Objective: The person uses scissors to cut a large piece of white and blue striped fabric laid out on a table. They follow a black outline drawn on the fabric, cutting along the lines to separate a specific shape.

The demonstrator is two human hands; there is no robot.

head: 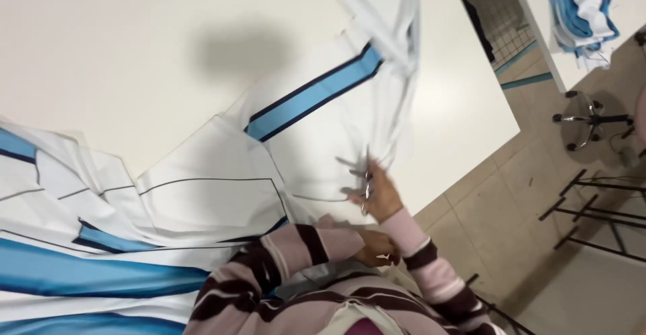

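Head view. A large white table [134, 32] fills most of the frame; its right edge runs diagonally above a beige tiled floor [511, 194]. Far right stands a second table [572, 66] bearing a stack of blue-and-white fabric [582, 9], with a swivel stool base [592, 120] and black metal frames [599, 227] nearby. White fabric with light-blue and dark stripes [202, 194] lies spread over the near and left table, one end lifted toward the far side. The right hand [380, 194] grips scissors [363, 183], fingers closed through the handles, blades at the fabric edge. The left hand [377, 247] is curled narrow, near the right wrist; what it holds cannot be told.
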